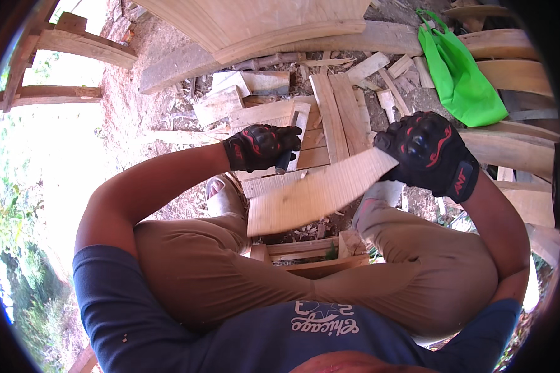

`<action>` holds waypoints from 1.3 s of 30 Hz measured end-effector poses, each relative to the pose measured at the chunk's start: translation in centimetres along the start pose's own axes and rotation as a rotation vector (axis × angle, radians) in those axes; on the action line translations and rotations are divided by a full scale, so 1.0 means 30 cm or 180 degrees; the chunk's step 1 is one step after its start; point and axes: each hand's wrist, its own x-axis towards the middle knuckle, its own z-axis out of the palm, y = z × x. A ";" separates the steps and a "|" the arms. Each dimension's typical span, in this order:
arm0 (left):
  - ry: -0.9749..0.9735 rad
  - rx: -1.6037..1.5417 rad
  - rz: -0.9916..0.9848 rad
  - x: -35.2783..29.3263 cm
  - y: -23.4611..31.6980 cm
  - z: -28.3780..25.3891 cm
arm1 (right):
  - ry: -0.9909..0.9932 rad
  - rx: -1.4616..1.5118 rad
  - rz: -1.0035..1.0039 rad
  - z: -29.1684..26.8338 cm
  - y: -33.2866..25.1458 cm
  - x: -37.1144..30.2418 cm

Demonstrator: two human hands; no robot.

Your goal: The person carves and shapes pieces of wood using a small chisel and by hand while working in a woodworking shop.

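My right hand (417, 148), in a black glove with red trim, grips the right end of a pale, thin wooden board (317, 193). The board slants down to the left above my knees, its lower left end free. My left hand (261, 147), gloved alike, is closed round a dark-handled tool (282, 165), whose butt end shows below the fingers. The tool's kind is unclear, as the hand covers most of it. Left hand and tool are just beyond the board's far edge. Under both hands lie flat wooden pieces (331, 118).
Wood scraps and shavings cover the ground ahead. A large wooden panel (255, 22) and a thick beam (186, 65) lie at the far side. A green bag (460, 81) rests at the right by stacked curved boards (510, 149). Below the board is a low wooden frame (311, 248).
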 end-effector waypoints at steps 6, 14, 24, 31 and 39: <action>0.0105 0.1318 0.0504 -0.008 0.039 -0.021 | 0.0290 0.0328 0.0066 0.030 0.005 0.010; 0.0188 0.1129 0.0401 -0.002 0.023 -0.016 | -0.0084 0.0247 -0.0056 0.010 -0.032 0.009; 0.0021 0.0947 -0.0009 0.007 0.034 -0.022 | -0.0046 -0.0009 -0.0089 0.035 -0.027 0.025; -0.0088 0.0965 -0.0163 0.016 0.005 -0.024 | -0.0280 -0.0044 -0.0173 0.010 -0.021 0.019; 0.0061 0.0978 -0.0308 0.011 0.027 -0.029 | -0.0174 -0.0122 0.0176 0.000 0.002 0.018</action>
